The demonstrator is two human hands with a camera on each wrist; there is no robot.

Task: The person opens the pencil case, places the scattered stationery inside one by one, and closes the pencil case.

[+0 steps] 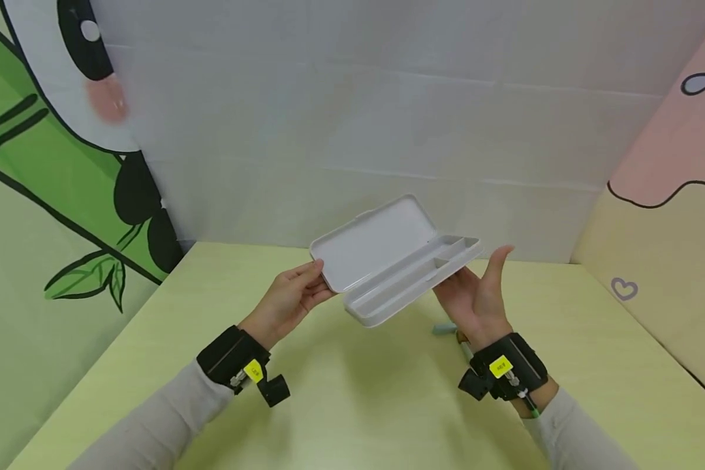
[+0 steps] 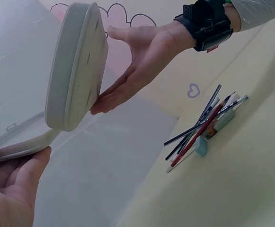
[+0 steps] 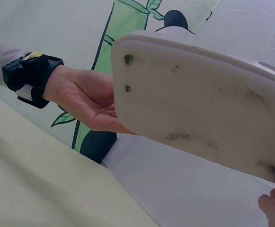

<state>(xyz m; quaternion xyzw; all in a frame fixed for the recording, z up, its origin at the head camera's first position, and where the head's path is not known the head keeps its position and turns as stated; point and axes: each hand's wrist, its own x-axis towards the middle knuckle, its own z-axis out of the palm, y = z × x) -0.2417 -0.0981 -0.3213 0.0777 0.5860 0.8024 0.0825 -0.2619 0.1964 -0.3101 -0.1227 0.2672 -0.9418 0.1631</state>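
From the head view, a grey pencil case (image 1: pixel 396 261) lies open in the air above the middle of the yellow-green desk (image 1: pixel 352 405), its lid tilted up toward the far wall. The left hand (image 1: pixel 288 301) pinches the left edge of the lid between thumb and fingers. The right hand (image 1: pixel 476 294) sits under the right end of the tray, palm up, fingers fairly straight and thumb raised, so the case rests on it. Just near of that hand, a few pencils (image 1: pixel 464 346) and a small blue-green eraser (image 1: pixel 444 328) lie on the desk.

In the left wrist view, the left hand (image 2: pixel 9 189) has its grip closed on the lid's rim, the case (image 2: pixel 75 66) standing edge-on above it. The right hand (image 2: pixel 142 61) is flat and open, its fingertips touching the case's underside. The pencils (image 2: pixel 203 125) lie in a loose bundle on the desk (image 2: pixel 222 189), the eraser (image 2: pixel 201 145) at their near end.

In the right wrist view, the scuffed underside of the case (image 3: pixel 199 104) fills the frame. The left hand (image 3: pixel 87 101) holds its far end. Only a fingertip of the right hand (image 3: pixel 274 205) shows at the lower right corner.
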